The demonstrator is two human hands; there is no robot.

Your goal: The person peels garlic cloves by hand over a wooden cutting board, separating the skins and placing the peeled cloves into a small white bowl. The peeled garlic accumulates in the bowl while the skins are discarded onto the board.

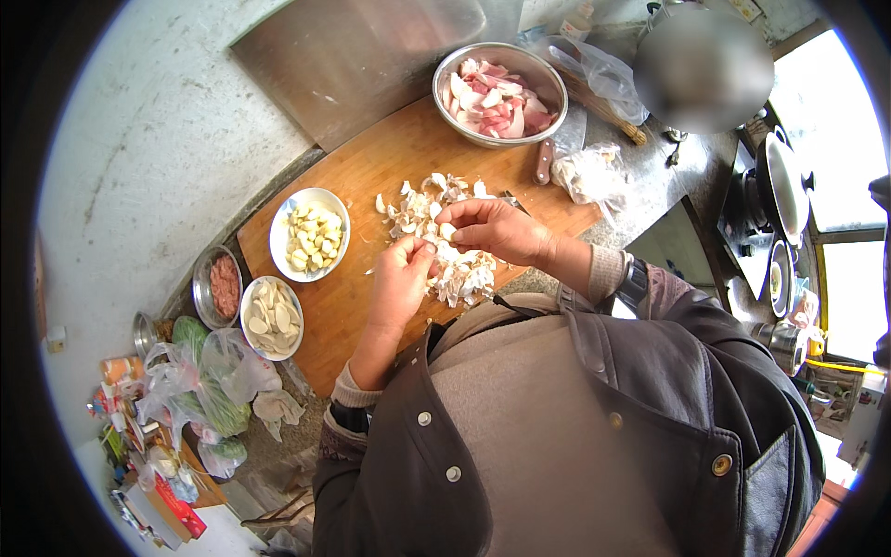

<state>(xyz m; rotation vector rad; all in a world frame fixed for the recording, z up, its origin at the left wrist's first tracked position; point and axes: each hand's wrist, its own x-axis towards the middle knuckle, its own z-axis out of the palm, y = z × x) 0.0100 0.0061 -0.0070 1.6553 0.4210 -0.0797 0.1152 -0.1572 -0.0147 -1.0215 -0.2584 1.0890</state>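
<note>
Over a wooden cutting board (390,157), my two hands are close together above a heap of garlic cloves and papery skins (468,278). Between the thumb and fingers of my right hand (505,231) is a pale garlic clove (447,231). The thumb and forefinger of my left hand (402,282) are pinched near that clove; whether they grip anything is hidden. To the left, a white bowl (276,259) holds peeled garlic cloves (314,235). Just beyond the right hand, a small blade (515,202) lies partly covered on the board.
A steel bowl of sliced raw meat (502,101) stands at the back, beside a wooden-handled knife (544,161) and a plastic bag (592,174). Bowls of pale slices (272,318) and minced meat (224,285) sit at left, near bagged vegetables (216,390). A wok (786,188) is at right.
</note>
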